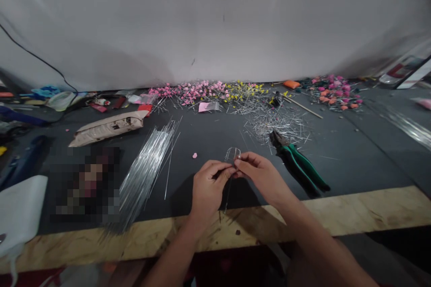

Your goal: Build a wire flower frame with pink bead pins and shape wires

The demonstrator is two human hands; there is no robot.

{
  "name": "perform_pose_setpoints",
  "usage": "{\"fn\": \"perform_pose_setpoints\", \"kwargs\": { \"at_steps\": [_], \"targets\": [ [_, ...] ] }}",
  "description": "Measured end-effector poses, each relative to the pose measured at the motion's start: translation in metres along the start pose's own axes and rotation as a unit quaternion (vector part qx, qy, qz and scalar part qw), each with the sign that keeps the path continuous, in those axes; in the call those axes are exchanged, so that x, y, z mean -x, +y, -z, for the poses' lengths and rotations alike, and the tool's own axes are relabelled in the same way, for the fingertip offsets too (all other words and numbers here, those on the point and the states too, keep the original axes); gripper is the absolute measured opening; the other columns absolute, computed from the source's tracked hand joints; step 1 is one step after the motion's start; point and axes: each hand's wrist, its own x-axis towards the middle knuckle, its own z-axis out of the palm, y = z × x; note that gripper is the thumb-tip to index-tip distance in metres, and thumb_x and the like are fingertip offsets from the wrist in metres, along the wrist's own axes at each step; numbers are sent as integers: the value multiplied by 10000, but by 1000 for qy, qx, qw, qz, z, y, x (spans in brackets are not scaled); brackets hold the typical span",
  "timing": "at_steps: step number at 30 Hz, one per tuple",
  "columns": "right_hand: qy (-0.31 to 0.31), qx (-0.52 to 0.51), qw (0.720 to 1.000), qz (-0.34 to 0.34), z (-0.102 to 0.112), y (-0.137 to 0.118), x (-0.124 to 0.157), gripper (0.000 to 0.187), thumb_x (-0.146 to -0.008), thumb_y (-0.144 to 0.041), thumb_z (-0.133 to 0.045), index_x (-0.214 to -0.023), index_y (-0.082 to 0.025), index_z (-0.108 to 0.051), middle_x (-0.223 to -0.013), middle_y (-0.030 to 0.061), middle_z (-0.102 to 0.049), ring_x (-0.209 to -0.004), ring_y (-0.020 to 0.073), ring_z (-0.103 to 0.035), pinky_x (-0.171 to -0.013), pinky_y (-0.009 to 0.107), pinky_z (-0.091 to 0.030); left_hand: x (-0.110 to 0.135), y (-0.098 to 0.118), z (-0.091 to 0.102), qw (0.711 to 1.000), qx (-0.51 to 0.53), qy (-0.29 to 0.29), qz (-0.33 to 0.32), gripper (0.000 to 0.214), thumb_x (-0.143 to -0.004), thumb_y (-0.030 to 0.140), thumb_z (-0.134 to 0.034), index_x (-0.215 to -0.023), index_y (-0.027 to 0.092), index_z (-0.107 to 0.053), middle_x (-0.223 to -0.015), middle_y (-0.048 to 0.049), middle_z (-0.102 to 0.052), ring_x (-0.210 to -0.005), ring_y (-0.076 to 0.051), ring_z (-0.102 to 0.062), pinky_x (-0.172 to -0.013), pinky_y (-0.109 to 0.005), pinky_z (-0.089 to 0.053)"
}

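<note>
A thin silvery wire [232, 150], bent into loops at its upper part, is pinched between both hands over the dark table. My left hand [210, 184] grips it with thumb and forefinger from the left. From the right, my right hand [257, 172] pinches the looped part; the fingertips of both hands meet. A straight tail of the wire hangs below them toward the table's edge. Left of the hands lies a small pink piece [194, 155]. Pliers with green and black handles [299, 163] rest right of my right hand.
A bundle of straight wires [148, 166] lies to the left, beside a long beige packet [109, 126]. Pink-tipped wires [202, 92], yellow-tipped wires [244, 92] and loose wire bits [279, 125] are heaped along the back. A white device [23, 208] stands at the left front.
</note>
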Motion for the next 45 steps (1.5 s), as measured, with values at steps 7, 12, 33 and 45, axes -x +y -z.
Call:
{"fn": "perform_pose_setpoints", "kwargs": {
  "at_steps": [7,12,33,45],
  "targets": [
    [6,-31,1000,3,-1,2,0,154,-683,-308,-675,-756,-190,-607,-740,-11,-589,-678,113,-570,-739,287,-490,2,0,-2,1000,-10,-9,1,144,-803,316,-574,-840,219,-674,-823,-18,-604,-772,-142,-579,-686,-255,-454],
    [10,-47,999,24,0,3,0,150,-694,-311,-665,-764,-191,-609,-790,1,-592,-743,130,-575,-773,308,-484,3,0,-3,1000,9,-28,1,184,-847,295,-505,-911,218,-660,-895,-32,-604,-843,-151,-576,-761,-277,-449],
    [9,-39,998,42,-1,3,0,99,-716,-276,-650,-771,-197,-628,-725,-24,-609,-644,104,-565,-679,264,-462,-2,2,-8,930,300,-82,196,150,-748,277,-615,-816,148,-580,-761,-16,-617,-648,-104,-552,-597,-229,-427],
    [-4,-27,999,46,-2,1,1,109,-725,-295,-642,-777,-201,-620,-702,-28,-602,-603,104,-561,-628,259,-451,-2,1,-8,924,311,-87,204,155,-767,299,-591,-786,148,-618,-745,-22,-612,-678,-118,-552,-576,-226,-441]
  ]
}}
